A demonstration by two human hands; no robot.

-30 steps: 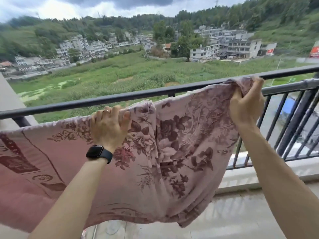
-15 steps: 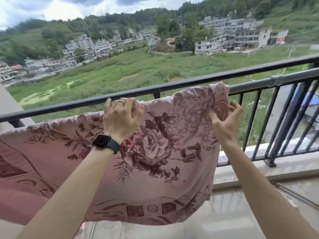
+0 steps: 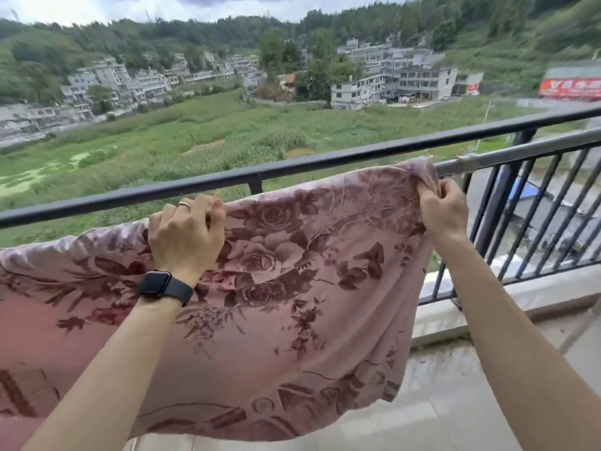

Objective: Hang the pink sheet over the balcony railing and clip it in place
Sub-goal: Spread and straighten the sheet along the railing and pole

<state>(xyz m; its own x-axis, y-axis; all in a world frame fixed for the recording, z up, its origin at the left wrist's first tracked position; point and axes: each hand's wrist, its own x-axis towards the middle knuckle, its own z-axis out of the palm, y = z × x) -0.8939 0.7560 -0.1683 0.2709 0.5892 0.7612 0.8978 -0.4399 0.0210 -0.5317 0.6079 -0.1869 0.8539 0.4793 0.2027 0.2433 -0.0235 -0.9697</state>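
Observation:
The pink sheet [image 3: 292, 288], printed with dark red roses, hangs over a rail just inside the black balcony railing [image 3: 292, 169], and its lower edge dangles above the floor. My left hand [image 3: 187, 234], with a ring and a black watch, grips the sheet's top edge near the middle of the view. My right hand [image 3: 442, 211] pinches the sheet's right corner where it folds over the silver rail [image 3: 520, 154]. No clip is in view.
The railing's vertical black bars [image 3: 520, 222] run down to a pale concrete curb [image 3: 455, 314] at right. A wet tiled balcony floor [image 3: 455, 402] lies below. Beyond the railing are green fields, buildings and wooded hills.
The sheet's right corner has come down from the top railing onto the lower silver rail. My right hand went from gripping it high, to open below it, to pinching it again. The view shifted.

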